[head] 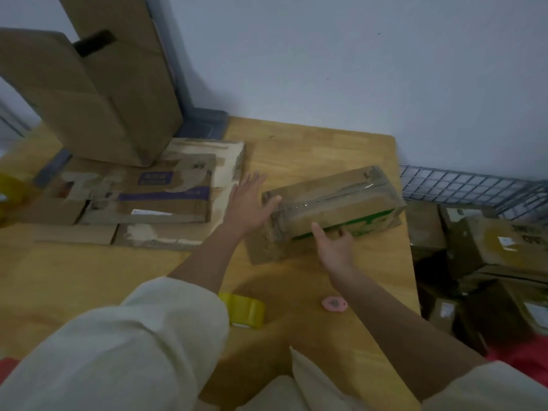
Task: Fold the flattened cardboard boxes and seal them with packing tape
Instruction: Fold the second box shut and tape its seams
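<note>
Your taped box [335, 203] sits on the table [311, 149] at about 2 o'clock from the yellow tape roll [244, 310]. Your left hand [247, 207] is open and flat with its thumb on the box's left end, and your right hand [336, 247] is open at the near side, gripping nothing. This box looks sealed, so next you likely move it away and take a flat box [142, 197] from the pile at 9 o'clock.

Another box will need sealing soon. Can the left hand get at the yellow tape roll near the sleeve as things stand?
Probably yes. The left hand lies open by the taped box, holding nothing, and the yellow tape roll sits uncovered on the table beside that arm.
</note>
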